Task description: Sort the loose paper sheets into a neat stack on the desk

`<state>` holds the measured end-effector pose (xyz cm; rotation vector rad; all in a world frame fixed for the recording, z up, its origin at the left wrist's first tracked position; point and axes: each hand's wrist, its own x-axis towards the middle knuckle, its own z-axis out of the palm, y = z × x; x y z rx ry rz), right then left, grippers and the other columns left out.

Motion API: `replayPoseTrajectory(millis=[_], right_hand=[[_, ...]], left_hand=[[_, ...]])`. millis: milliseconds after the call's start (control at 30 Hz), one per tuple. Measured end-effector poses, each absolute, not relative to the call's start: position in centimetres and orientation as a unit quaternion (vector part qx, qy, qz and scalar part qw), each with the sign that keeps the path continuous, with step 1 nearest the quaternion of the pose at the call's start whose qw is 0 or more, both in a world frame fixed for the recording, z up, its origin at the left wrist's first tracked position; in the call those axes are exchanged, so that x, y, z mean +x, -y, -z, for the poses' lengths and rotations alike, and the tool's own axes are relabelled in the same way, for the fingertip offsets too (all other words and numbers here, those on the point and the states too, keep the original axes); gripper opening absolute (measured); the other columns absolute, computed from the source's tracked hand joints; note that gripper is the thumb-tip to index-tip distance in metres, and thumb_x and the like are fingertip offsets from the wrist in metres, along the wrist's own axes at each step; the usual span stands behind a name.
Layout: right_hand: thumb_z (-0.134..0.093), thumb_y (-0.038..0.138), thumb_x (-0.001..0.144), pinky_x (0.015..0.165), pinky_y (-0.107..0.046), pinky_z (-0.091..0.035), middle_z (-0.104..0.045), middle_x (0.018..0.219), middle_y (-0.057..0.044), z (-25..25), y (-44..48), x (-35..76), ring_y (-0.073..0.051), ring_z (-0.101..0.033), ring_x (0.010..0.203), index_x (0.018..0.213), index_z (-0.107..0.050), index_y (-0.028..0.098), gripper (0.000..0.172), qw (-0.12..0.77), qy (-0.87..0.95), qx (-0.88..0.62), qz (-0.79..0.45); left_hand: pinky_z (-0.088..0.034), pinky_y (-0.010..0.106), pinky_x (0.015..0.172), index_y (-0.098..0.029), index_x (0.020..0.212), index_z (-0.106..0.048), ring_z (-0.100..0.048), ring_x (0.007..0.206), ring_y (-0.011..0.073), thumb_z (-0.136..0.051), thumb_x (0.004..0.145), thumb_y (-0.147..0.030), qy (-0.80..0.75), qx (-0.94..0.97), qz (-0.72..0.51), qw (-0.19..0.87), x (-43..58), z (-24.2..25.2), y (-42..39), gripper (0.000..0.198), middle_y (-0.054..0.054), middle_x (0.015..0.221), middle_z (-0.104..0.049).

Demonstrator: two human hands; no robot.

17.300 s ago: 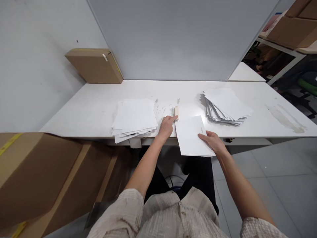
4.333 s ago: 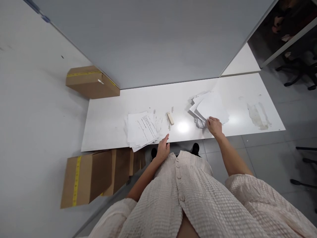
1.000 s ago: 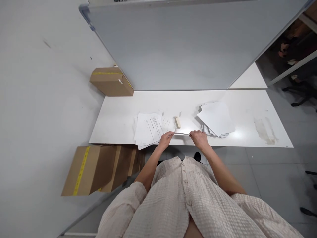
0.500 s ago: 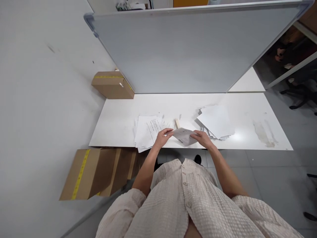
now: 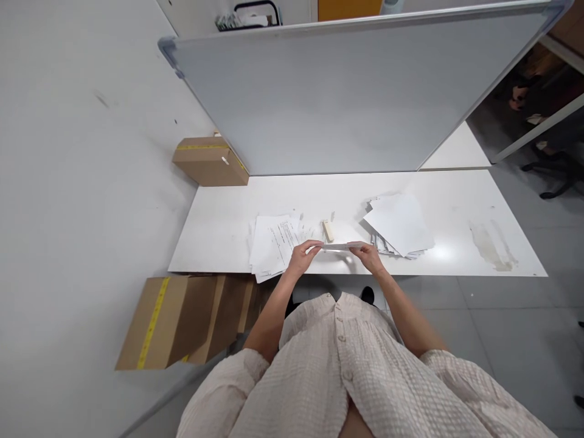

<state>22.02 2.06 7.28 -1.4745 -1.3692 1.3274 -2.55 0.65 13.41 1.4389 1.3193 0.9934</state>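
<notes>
Between my two hands is a sheet of paper [image 5: 336, 247], seen nearly edge-on above the front part of the table. My left hand [image 5: 302, 257] pinches its left end, and my right hand [image 5: 366, 255] pinches its right end. Just beyond the sheet lies a small cream-coloured block [image 5: 327, 230]; what it is I cannot tell. A stack of printed papers [image 5: 272, 243] lies to the left of my left hand, its lower corner over the table's front edge. Beyond my right hand sits a messy pile of mostly blank-topped sheets [image 5: 400, 224].
A whiteboard [image 5: 328, 97] stands along the back of the white table [image 5: 219, 231]. One cardboard box [image 5: 210, 163] rests at the table's back left corner. More cardboard boxes [image 5: 171, 322] are stacked below on the left. A stain [image 5: 493, 243] marks the table's right end.
The sheet has tipped from showing its printed face to nearly edge-on, now level between my hands. My right hand has shifted slightly left, and the cream block shows more fully.
</notes>
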Motion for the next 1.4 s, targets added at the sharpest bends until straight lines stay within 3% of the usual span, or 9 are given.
replayPoseTrajectory(millis=[167,333,467,633,833,1200,1400], right_hand=[[-0.063,0.05,0.067,0.074,-0.037,-0.048,-0.07,0.089,-0.009,-5.9,-1.5,21.8,-0.025,-0.063,0.083,0.084,-0.07,0.017,0.038,0.346,0.511,-0.587,-0.525],[-0.063,0.05,0.067,0.077,-0.039,-0.048,-0.071,0.09,-0.009,-5.7,-1.6,21.7,-0.026,-0.063,0.088,0.083,-0.07,0.016,0.038,0.345,0.492,-0.595,-0.534],[-0.063,0.048,0.066,0.08,-0.04,-0.049,-0.071,0.096,-0.01,-5.8,-1.8,21.3,-0.027,-0.063,0.092,0.088,-0.069,0.016,0.039,0.346,0.483,-0.593,-0.543],[-0.061,0.046,0.069,0.077,-0.039,-0.05,-0.07,0.098,-0.011,-7.0,-1.3,21.1,-0.027,-0.064,0.091,0.093,-0.066,0.015,0.039,0.335,0.485,-0.58,-0.562],[-0.058,0.05,0.073,0.068,-0.033,-0.051,-0.07,0.096,-0.01,-8.2,0.3,21.1,-0.025,-0.065,0.084,0.095,-0.064,0.015,0.042,0.307,0.492,-0.568,-0.585],[-0.06,0.051,0.072,0.064,-0.033,-0.05,-0.07,0.094,-0.011,-9.2,1.0,21.0,-0.026,-0.064,0.081,0.092,-0.066,0.016,0.041,0.29,0.484,-0.58,-0.588],[-0.058,0.049,0.072,0.065,-0.032,-0.051,-0.069,0.096,-0.008,-7.3,2.8,21.2,-0.023,-0.064,0.081,0.1,-0.061,0.016,0.043,0.295,0.461,-0.598,-0.586]], left_hand=[[-0.047,0.031,0.089,-0.021,0.092,-0.069,-0.063,0.096,0.0185,-0.054,0.082,-0.031,-0.552,0.586,-0.37,0.464,-2.3,-11.7,-0.4,0.021,0.004,0.097,-0.07],[-0.045,0.029,0.089,-0.021,0.092,-0.069,-0.062,0.097,0.0184,-0.054,0.082,-0.034,-0.538,0.6,-0.376,0.457,-2.1,-11.8,-1.0,0.022,0.003,0.097,-0.07],[-0.047,0.027,0.078,-0.019,0.087,-0.067,-0.062,0.085,0.0171,-0.054,0.08,-0.037,-0.549,0.579,-0.376,0.472,-1.8,-12.0,-1.8,0.023,0.002,0.087,-0.069],[-0.041,0.024,0.06,-0.018,0.064,-0.055,-0.05,0.062,0.0125,-0.054,0.077,-0.046,-0.575,0.536,-0.394,0.476,-1.6,-12.8,-2.3,0.03,-0.002,0.059,-0.053],[-0.036,0.023,0.053,-0.019,0.059,-0.043,-0.041,0.053,0.0099,-0.053,0.078,-0.052,-0.591,0.499,-0.408,0.485,-1.5,-12.6,-2.0,0.038,-0.005,0.052,-0.04],[-0.047,0.026,0.06,-0.018,0.076,-0.057,-0.058,0.065,0.0147,-0.051,0.081,-0.052,-0.6,0.418,-0.414,0.543,-1.5,-10.5,-1.6,0.035,0.0,0.061,-0.06],[-0.051,0.033,0.067,-0.012,0.089,-0.061,-0.064,0.068,0.0172,-0.046,0.085,-0.05,-0.61,0.382,-0.386,0.577,-0.2,-8.7,-0.7,0.041,0.007,0.071,-0.067]])
